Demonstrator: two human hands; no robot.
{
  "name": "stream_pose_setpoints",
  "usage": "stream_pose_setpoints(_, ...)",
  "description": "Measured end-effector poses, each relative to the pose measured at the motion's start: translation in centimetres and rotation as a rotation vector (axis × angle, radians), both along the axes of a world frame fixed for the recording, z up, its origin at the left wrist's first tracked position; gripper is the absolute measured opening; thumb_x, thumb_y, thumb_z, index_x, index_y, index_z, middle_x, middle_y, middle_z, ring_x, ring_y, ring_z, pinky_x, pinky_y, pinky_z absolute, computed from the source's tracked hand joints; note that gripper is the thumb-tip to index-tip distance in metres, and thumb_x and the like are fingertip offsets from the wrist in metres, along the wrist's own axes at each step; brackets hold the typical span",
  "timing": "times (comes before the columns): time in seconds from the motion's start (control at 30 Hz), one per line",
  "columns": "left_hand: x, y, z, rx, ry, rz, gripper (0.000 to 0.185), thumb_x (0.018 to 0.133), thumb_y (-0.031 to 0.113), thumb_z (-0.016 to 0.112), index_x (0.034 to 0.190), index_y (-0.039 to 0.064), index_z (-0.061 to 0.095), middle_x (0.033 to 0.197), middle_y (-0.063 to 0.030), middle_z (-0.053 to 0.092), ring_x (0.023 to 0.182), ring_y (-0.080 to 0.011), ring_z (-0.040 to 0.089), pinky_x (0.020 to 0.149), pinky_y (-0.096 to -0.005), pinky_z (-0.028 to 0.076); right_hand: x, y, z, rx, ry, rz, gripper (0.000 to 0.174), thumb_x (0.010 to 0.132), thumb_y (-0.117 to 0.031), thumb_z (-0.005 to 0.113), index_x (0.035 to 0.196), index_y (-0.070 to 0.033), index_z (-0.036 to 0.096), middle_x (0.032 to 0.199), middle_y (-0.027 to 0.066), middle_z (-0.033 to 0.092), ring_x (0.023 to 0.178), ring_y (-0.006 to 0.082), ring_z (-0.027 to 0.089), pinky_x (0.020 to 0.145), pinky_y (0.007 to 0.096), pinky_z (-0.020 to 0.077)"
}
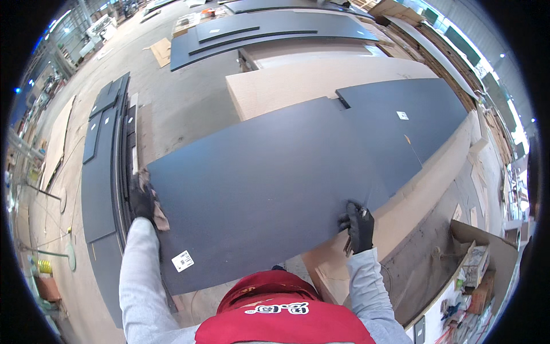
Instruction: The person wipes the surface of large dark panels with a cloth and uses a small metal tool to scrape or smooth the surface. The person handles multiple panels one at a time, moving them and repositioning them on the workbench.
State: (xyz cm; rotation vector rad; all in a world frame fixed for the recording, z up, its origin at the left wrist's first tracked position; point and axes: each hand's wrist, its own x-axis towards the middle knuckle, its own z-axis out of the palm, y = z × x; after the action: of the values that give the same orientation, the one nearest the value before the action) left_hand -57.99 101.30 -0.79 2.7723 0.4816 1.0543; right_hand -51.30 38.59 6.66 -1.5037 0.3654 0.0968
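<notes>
A large dark grey flat panel [258, 189] lies before me, bearing a white label [183, 261] near its lower left corner. At the panel's left end is my left hand [142, 198] in a black glove, with a brownish rag [160, 215] bunched in it. My right hand [360, 225], also gloved in black, is at the near edge with its fingers curled over the panel. A small thin object [347, 248] sticks out below that hand; its kind is unclear. Beyond lies a second dark panel [399, 129], with a label and a thin orange-ended item [407, 139] on it.
Pale cardboard [292, 86] lies beneath the panels. A stack of dark panels [101, 180] stands close on the left, and more dark panels [275, 30] lie on a far stand. At the lower right, an open box [485, 232] borders a cluttered surface with small boxes.
</notes>
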Motion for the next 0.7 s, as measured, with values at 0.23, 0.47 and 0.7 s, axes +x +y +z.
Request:
stream_pose_setpoints(0.23,15.4,-15.7,-0.2,-0.338,0.168,-0.414,0.042,0.097,0.031,0.042,0.129,0.005,0.055,0.126,-0.0165,0.058,0.122,-0.0302,0.05,0.106,-0.0395,0.035,0.8,0.4,0.3,-0.031,0.033,-0.055,0.032,0.093,-0.03,0.062,0.111,-0.004,0.062,0.07,0.0073,0.064,0.047,0.0116,0.055,0.043,0.0239,0.0418)
stream_pose_setpoints(0.47,0.2,-28.9,8.1,-0.037,0.451,-1.549,0.049,0.089,0.02,0.054,0.137,0.011,0.047,0.138,-0.0126,0.049,0.131,-0.0282,0.042,0.111,-0.0401,0.032,0.4,0.7,0.8,-0.129,0.054,-0.062,0.032,0.09,-0.03,0.065,0.106,-0.003,0.061,0.068,0.0069,0.063,0.048,0.0136,0.055,0.043,0.0268,0.0439)
stream_pose_setpoints(0.7,6.1,0.8,2.8,-0.165,0.278,-0.373,0.044,0.09,0.007,0.047,0.134,0.006,0.05,0.134,-0.0177,0.051,0.126,-0.0312,0.046,0.111,-0.0398,0.032,1.1,0.1,-0.3,-0.185,-0.047,-0.066,0.029,0.09,-0.031,0.065,0.104,-0.006,0.064,0.069,0.0065,0.063,0.049,0.0113,0.055,0.045,0.0239,0.0423)
